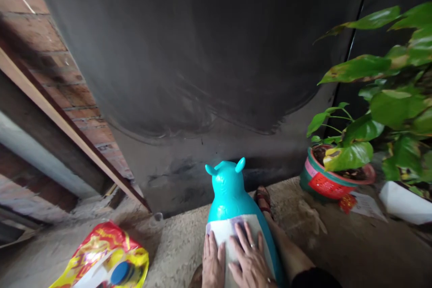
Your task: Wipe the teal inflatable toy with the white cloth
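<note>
Soft, even daylight is falling from above without hard shadows, the dark grey metal wall (209,54) is smearing with motion blur, the red brick wall (50,54) is bending at the wide-angle edge, and the glossy green potted leaves (388,99) are catching mild glare

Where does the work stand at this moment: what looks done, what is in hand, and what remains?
Done: a white sheet lies on the back of the turquoise animal toy. In hand: the left hand and right hand press flat on the sheet, fingers spread. Left: the sheet's far edge by the toy's neck is uncovered by either hand; whether it is stuck down cannot be told.
</note>
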Demonstrator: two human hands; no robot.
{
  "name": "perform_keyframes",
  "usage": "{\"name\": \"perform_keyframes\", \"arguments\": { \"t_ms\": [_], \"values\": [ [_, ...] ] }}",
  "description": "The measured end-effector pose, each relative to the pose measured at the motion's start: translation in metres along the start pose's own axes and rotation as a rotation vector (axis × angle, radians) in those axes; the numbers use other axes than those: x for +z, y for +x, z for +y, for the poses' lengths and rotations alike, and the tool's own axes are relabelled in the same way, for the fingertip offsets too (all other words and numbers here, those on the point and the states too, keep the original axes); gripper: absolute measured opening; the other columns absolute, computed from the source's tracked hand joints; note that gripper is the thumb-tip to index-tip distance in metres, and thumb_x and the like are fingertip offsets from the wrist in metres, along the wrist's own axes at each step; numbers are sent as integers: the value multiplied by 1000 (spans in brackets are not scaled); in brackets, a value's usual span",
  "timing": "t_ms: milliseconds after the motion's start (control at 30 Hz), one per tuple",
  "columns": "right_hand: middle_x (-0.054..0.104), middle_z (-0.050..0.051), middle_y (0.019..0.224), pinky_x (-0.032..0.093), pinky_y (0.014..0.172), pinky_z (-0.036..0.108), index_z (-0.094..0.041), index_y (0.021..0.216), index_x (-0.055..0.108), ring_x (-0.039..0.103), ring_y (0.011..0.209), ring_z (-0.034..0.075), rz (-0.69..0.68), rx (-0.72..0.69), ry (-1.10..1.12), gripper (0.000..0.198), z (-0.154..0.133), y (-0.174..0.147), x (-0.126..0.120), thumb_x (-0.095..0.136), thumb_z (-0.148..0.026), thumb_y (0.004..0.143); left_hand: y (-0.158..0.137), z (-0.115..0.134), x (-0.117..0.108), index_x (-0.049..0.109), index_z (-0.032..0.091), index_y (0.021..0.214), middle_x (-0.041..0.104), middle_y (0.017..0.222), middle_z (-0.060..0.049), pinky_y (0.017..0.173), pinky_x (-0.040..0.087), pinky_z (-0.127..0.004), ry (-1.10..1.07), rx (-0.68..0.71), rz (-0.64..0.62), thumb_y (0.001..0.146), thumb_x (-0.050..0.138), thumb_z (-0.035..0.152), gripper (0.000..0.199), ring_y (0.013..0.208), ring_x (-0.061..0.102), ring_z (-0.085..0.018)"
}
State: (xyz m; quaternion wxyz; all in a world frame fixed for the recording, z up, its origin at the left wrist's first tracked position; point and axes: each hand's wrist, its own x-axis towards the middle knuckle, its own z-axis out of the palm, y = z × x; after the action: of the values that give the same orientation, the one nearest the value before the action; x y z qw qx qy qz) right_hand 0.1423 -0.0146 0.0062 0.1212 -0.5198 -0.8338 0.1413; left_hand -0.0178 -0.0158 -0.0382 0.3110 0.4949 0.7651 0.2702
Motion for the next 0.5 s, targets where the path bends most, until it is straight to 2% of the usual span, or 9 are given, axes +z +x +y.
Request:
{"name": "perform_keyframes", "arguments": {
  "t_ms": [100,267,367,433,500],
  "values": [
    [-1,-8,156,6,112,69,-42,145,25,1,145,32,-29,-23,53,61,-1,31,-21,44,-30,88,23,10,-9,23,4,145,18,157,-16,121,17,-42,-39,-19,1,90,23,44,68,146,10,-22],
    [0,-8,157,-2,114,65,-41,147,16,0,145,30,-60,-60,90,64,-8,58,-41,43,-30,90,45,19,-13,21,6,146,18,158,-13,121,15,-39,-73,-31,-2,91,21,48,69,146,13,-22],
    [0,-9,156,2,115,64,-41,147,14,1,145,29,-33,-71,89,65,-6,51,-39,43,-28,90,37,22,-15,19,5,146,18,158,-14,121,15,-36,-67,-38,4,91,17,48,70,146,13,-19],
    [2,-8,156,9,115,64,-40,147,15,4,145,30,3,-83,70,65,0,36,-28,43,-28,89,25,19,-14,19,4,145,19,158,-13,121,15,-33,-48,-45,8,90,17,45,69,145,13,-17],
    [9,-4,156,20,113,62,-37,148,19,14,144,32,51,-136,20,65,6,13,-11,46,-33,89,8,7,-10,30,2,141,26,155,-13,121,16,-32,-26,-47,-2,87,25,41,67,145,16,-17]
  ]
}}
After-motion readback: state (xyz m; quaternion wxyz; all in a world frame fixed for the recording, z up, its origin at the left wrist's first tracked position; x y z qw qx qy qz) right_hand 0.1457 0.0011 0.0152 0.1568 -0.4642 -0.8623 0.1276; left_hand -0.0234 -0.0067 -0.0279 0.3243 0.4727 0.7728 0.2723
